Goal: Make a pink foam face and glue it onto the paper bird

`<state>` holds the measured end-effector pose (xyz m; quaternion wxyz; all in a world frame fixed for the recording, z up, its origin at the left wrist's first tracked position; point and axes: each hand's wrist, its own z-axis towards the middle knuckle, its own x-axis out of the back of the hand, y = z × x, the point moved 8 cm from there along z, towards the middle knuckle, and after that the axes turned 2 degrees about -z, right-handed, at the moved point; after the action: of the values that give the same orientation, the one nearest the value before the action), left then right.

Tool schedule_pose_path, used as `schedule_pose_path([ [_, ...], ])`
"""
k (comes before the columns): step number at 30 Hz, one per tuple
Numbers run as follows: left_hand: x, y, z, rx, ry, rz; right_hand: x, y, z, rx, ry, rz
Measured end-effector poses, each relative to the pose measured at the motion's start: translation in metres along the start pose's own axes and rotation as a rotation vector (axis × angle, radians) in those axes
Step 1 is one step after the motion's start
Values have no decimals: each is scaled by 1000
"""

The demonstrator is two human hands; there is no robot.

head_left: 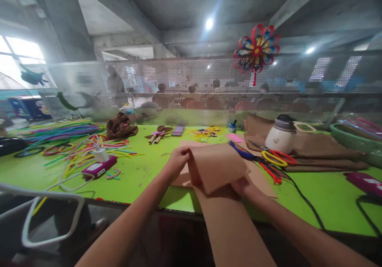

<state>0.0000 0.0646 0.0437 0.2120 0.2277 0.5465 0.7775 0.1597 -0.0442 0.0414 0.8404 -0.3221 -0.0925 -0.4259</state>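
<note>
A long strip of brown paper (229, 223) hangs over the front edge of the green table, its upper end folded over into a flap. My left hand (180, 159) is closed on the fold's left corner, fingertips partly behind the paper. On the right, my right hand (241, 182) grips the paper's edge beneath the flap, with its fingers mostly hidden. Under and behind the strip, a flat brown sheet (259, 177) lies on the table. Scissors with blue handles (243, 151) lie just right of the raised paper, beside scissors with red handles (272, 174).
The green table (140, 179) carries colourful pipe cleaners (71, 133), a purple power strip (100, 167) and a crumpled brown bundle (121, 125) at left. To the right stand a white jar (279, 137), folded brown material (325, 155) and a green basket (355, 143). A perforated screen (179, 76) rises behind.
</note>
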Motion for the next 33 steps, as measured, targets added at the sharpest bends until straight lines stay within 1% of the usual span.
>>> schedule_pose_path([
  [2, 4, -9, 7, 38, 76, -54, -11, 2, -11, -24, -86, 25],
  [3, 5, -13, 11, 52, 105, -84, -13, 2, -17, -41, -110, 32],
  [7, -2, -23, 18, 90, 146, -174, -3, -1, -34, -90, -83, 25],
  [10, -11, -18, 18, 67, 164, -179, 4, -1, -35, -116, -95, 44],
  [13, -13, -5, 11, -4, 220, -139, 6, 6, -27, -170, -147, 101],
  [15, -12, 2, 2, -42, 273, -85, 9, 13, -16, -222, -167, 162],
  [17, -12, 5, -10, -60, 306, -19, 13, 19, 1, -269, -173, 241],
  [19, -15, 2, -24, -71, 322, 30, 17, 19, 20, -295, -176, 330],
  [23, -26, -13, -50, -58, 285, 62, 19, 4, 51, -282, -166, 484],
  [26, -31, -15, -58, -42, 208, 42, 12, -4, 61, -261, -168, 548],
  [29, -29, -2, -48, -23, 98, -3, 2, -1, 65, -261, -180, 575],
  [33, -18, 28, -17, -31, 24, -105, -7, 15, 69, -300, -179, 574],
])
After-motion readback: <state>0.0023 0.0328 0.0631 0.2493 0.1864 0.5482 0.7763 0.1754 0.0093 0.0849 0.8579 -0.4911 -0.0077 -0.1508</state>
